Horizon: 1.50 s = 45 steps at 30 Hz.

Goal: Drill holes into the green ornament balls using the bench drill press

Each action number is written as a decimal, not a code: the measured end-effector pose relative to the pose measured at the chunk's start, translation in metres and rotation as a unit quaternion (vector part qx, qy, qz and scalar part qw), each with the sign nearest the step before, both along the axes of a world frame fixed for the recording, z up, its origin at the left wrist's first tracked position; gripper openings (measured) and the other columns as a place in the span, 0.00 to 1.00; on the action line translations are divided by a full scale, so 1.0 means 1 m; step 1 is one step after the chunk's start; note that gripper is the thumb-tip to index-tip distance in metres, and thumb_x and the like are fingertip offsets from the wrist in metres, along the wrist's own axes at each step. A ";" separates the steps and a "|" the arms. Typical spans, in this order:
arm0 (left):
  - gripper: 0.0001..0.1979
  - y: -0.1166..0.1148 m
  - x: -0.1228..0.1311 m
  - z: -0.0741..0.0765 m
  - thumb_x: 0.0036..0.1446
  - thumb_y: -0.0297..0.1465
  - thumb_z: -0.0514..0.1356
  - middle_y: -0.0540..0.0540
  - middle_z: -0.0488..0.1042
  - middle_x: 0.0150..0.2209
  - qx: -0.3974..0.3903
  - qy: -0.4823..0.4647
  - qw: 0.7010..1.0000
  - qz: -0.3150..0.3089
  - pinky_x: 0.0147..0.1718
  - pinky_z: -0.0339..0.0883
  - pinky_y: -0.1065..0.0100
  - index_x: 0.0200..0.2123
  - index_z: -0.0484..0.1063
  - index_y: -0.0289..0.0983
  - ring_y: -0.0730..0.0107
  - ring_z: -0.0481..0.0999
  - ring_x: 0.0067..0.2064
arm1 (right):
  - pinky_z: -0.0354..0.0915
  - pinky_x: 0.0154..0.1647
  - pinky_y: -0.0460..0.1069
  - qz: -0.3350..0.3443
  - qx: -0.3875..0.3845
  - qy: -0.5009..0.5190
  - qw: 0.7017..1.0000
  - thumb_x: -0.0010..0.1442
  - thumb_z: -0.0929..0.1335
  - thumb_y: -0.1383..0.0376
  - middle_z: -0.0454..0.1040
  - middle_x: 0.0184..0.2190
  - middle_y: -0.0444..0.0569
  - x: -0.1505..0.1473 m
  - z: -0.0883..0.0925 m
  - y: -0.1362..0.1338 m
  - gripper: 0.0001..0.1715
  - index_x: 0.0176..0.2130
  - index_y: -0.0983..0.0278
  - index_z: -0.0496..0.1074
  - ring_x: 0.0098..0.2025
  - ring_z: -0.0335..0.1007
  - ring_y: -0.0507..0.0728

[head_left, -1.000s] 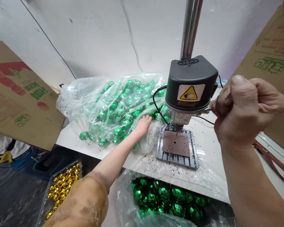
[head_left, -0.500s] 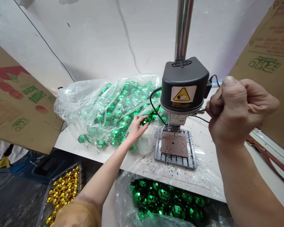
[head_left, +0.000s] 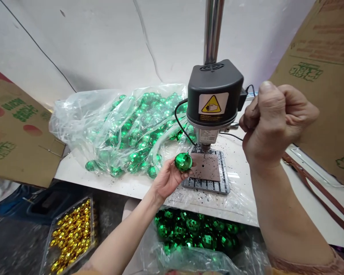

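A shiny green faceted ball (head_left: 183,162) rests in the fingers of my left hand (head_left: 169,178), just left of the drill press base. My right hand (head_left: 275,126) is closed in a fist around the lever (head_left: 234,125) at the side of the black drill press head (head_left: 215,91); the fingers hide most of that lever. Beneath the chuck (head_left: 205,147), a brown board (head_left: 208,168) with a small dark hole lies on the slotted metal base (head_left: 223,183). Dark shavings are scattered over the board and base.
Behind my left hand, a clear plastic bag (head_left: 83,114) of green balls lies on the white table (head_left: 103,177). Below the table edge are more green balls (head_left: 193,225) in plastic and a tray of gold balls (head_left: 71,233). Cardboard boxes (head_left: 20,126) flank the table; a brown strap (head_left: 318,187) lies right.
My left hand has drawn a green ball out of the bag and brought it toward the drill press base, turning palm up. My right hand keeps its fist at the lever. The view shifted slightly.
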<state>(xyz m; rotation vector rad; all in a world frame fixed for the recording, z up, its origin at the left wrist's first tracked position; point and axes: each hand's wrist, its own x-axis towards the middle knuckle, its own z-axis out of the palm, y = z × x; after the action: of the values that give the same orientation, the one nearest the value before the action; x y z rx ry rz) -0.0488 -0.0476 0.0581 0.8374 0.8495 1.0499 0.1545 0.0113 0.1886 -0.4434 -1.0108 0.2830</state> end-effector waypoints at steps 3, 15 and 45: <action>0.25 -0.001 0.010 -0.012 0.60 0.48 0.62 0.38 0.79 0.49 0.003 0.009 1.000 0.010 0.39 0.75 0.60 0.54 0.71 0.39 0.59 0.81 0.43 | 0.45 0.17 0.44 0.006 0.001 0.002 1.000 0.63 0.68 0.69 0.54 0.13 0.36 0.000 -0.001 0.001 0.25 0.19 0.63 0.55 0.15 0.48 0.42; 0.24 0.033 0.022 -0.045 0.52 0.35 0.69 0.44 0.80 0.44 0.213 0.325 0.919 0.067 0.39 0.72 0.65 0.53 0.74 0.38 0.65 0.77 0.40 | 0.49 0.18 0.43 -0.006 0.002 -0.030 1.000 0.66 0.67 0.66 0.52 0.16 0.36 0.000 -0.002 0.000 0.27 0.20 0.63 0.53 0.16 0.47 0.41; 0.24 0.036 0.055 -0.063 0.54 0.32 0.71 0.43 0.77 0.51 0.293 0.360 0.880 0.100 0.54 0.70 0.56 0.53 0.72 0.40 0.57 0.77 0.53 | 0.49 0.18 0.44 0.003 -0.007 -0.069 0.998 0.67 0.67 0.63 0.47 0.18 0.38 0.004 0.003 -0.002 0.27 0.21 0.62 0.52 0.18 0.46 0.42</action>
<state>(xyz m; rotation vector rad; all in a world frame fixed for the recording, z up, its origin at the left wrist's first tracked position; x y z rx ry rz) 0.0061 -0.0119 -0.0051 1.7547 1.2787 1.2111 0.1583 0.0093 0.1911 -0.4769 -1.1461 0.2679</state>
